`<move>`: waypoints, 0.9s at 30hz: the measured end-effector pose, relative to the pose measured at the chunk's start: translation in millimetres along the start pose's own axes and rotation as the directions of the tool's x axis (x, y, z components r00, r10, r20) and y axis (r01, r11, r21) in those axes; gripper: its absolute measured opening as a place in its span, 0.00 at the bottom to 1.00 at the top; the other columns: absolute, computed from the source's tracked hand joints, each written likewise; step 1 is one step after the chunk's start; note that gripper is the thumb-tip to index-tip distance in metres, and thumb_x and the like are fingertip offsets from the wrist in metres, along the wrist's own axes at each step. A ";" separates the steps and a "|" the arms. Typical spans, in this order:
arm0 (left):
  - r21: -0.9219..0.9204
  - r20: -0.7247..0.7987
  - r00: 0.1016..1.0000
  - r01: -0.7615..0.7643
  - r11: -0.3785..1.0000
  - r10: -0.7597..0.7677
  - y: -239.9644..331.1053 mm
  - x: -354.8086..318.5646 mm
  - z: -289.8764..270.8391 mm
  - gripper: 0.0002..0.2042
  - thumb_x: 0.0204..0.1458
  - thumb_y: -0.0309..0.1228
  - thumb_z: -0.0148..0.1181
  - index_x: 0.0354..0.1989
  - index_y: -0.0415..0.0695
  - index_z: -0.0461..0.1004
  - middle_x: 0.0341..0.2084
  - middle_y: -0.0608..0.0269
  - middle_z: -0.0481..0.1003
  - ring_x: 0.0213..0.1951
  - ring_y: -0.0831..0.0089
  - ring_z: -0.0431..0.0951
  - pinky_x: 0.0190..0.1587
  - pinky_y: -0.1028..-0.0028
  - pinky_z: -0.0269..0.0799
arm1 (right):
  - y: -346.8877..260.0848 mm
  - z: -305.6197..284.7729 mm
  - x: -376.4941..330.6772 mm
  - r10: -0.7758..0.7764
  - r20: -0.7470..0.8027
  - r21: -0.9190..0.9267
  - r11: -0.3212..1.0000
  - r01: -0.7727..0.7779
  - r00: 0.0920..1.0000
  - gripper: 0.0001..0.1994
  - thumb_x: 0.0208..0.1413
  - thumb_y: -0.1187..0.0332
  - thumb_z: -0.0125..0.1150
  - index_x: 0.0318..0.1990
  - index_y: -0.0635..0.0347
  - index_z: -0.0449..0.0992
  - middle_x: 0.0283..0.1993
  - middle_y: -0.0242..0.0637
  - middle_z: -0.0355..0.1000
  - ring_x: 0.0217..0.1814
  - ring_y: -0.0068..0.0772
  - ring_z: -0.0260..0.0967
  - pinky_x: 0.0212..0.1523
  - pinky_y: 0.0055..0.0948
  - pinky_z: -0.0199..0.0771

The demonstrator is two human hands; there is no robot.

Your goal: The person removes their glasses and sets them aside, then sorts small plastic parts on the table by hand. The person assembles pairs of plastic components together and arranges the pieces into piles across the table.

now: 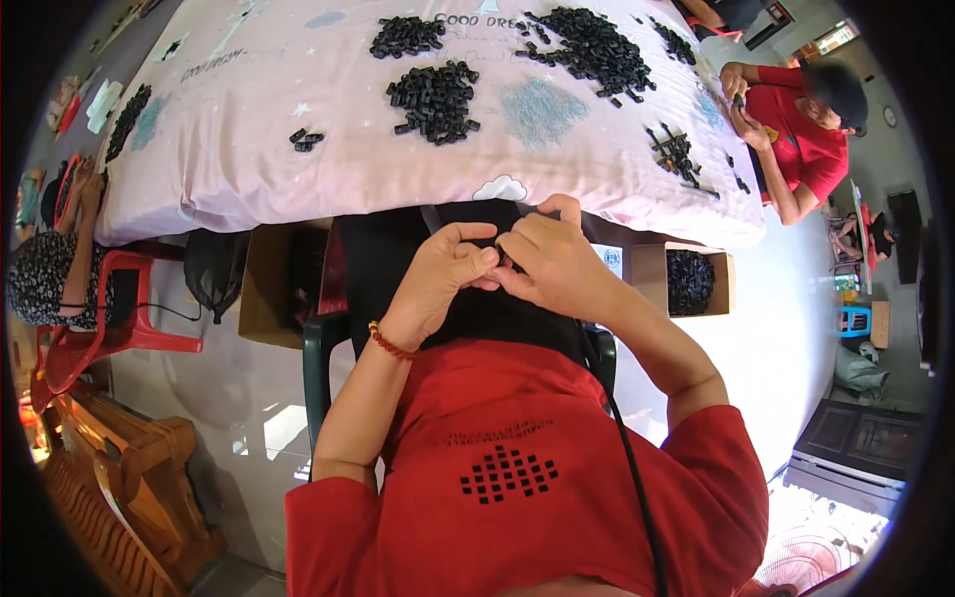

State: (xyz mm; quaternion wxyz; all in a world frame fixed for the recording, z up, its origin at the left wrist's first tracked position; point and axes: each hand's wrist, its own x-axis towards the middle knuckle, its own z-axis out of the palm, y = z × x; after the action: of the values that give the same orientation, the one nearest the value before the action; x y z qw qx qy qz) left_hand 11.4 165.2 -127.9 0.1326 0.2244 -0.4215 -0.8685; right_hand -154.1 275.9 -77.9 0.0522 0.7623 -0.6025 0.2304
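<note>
My left hand (450, 267) and my right hand (553, 257) meet over my lap, just below the near edge of the table. Both are closed, with fingertips pinched around a small black part (500, 256). Fingers cover most of that part, so its exact kind is unclear. On the cloth beyond them lie a heap of small black cylindrical pieces (434, 102) and a spread of tiny pale-blue bits (543, 111). A few separate black pieces (306, 140) rest farther left.
A pink printed cloth (249, 184) covers the table. More black pieces (597, 55) lie at the back. Below the edge stand a cardboard box (731, 284) with black parts and another box (261, 308). A person in red (811, 139) works at right; another person (60, 274) sits left.
</note>
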 end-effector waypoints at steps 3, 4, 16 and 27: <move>-0.004 0.034 0.997 0.063 0.998 -0.063 4.8 6.3 -2.7 0.27 0.57 0.32 0.69 0.60 0.31 0.65 0.34 0.62 0.79 0.36 0.76 0.81 0.42 0.78 0.79 | 5.0 9.1 -2.0 -0.025 -0.063 0.037 0.999 0.027 0.998 0.10 0.46 0.68 0.69 0.29 0.53 0.71 0.23 0.29 0.62 0.26 0.34 0.63 0.53 0.41 0.57; -0.001 0.032 0.997 0.068 0.998 -0.068 4.7 7.7 -2.8 0.27 0.57 0.32 0.69 0.60 0.31 0.65 0.34 0.62 0.79 0.36 0.76 0.81 0.42 0.78 0.79 | 6.6 10.9 -2.5 -0.020 -0.065 0.042 0.999 0.023 0.998 0.10 0.46 0.68 0.69 0.29 0.53 0.71 0.23 0.29 0.62 0.26 0.34 0.63 0.53 0.41 0.57; -0.311 -0.069 0.993 0.066 0.948 -0.091 50.2 82.4 -19.6 0.09 0.61 0.34 0.57 0.39 0.40 0.76 0.33 0.63 0.78 0.38 0.67 0.83 0.39 0.62 0.85 | 80.7 26.7 -8.1 0.371 -0.142 0.130 0.926 -0.354 0.918 0.11 0.56 0.69 0.65 0.46 0.59 0.77 0.33 0.38 0.73 0.34 0.46 0.70 0.37 0.39 0.68; 0.970 0.208 0.820 -0.104 -0.219 0.534 62.0 187.6 -10.3 0.09 0.58 0.32 0.57 0.44 0.45 0.78 0.38 0.57 0.78 0.40 0.55 0.80 0.41 0.60 0.76 | 103.2 49.8 -4.1 0.335 -0.270 0.034 0.940 -0.339 0.903 0.09 0.49 0.75 0.57 0.39 0.58 0.75 0.35 0.39 0.71 0.36 0.44 0.70 0.39 0.41 0.70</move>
State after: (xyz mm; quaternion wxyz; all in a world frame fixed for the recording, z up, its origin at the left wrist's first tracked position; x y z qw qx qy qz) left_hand -143.0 41.8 -136.6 0.2051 0.2504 -0.9342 -0.1501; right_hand -237.7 234.0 -144.3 0.0992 0.6074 -0.7139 0.3341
